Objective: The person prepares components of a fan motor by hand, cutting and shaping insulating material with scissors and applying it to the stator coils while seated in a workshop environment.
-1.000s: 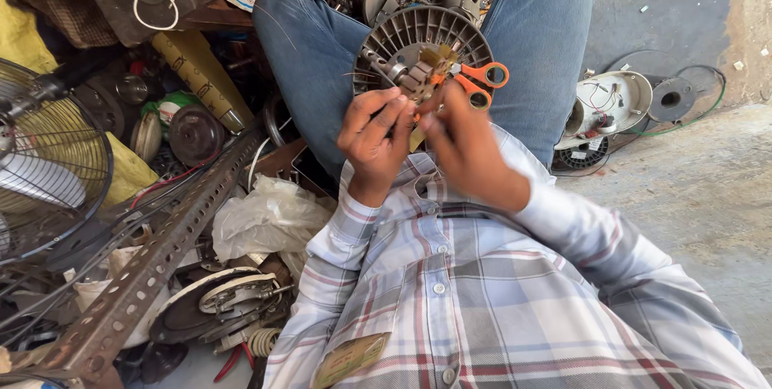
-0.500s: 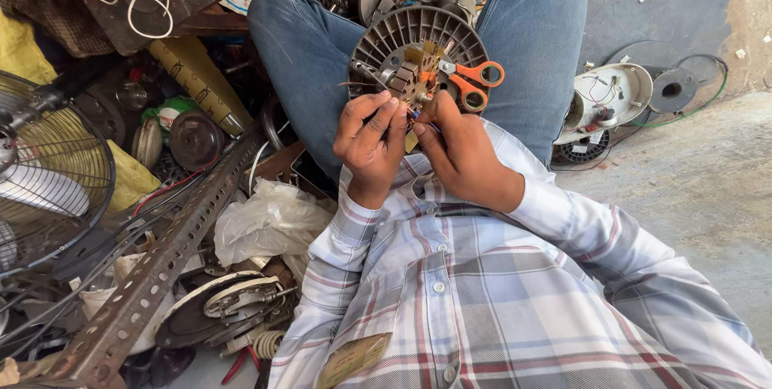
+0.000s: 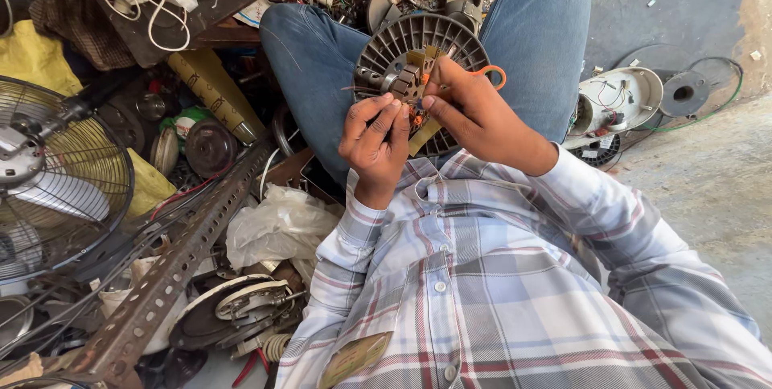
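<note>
Fan cage [image 3: 56, 188]: left edge of the frame, round wire guard, beside a perforated metal angle bar [image 3: 173, 264].
Motor housing [image 3: 418, 59]: upper centre, grey ribbed disc resting on the lap between the knees; it lies open with its wiring exposed (how much work is left I cannot judge).
Plastic bag [image 3: 269, 228]: white, crumpled, left of centre.
Package: yellow printed tube [image 3: 211, 98], upper left, lying slantwise.
Left hand [image 3: 374, 144]: fingers pinched on thin wires at the housing's middle.
Right hand [image 3: 474, 111]: fingers closed on the same wires, with orange-handled scissors [image 3: 492, 74].
</note>
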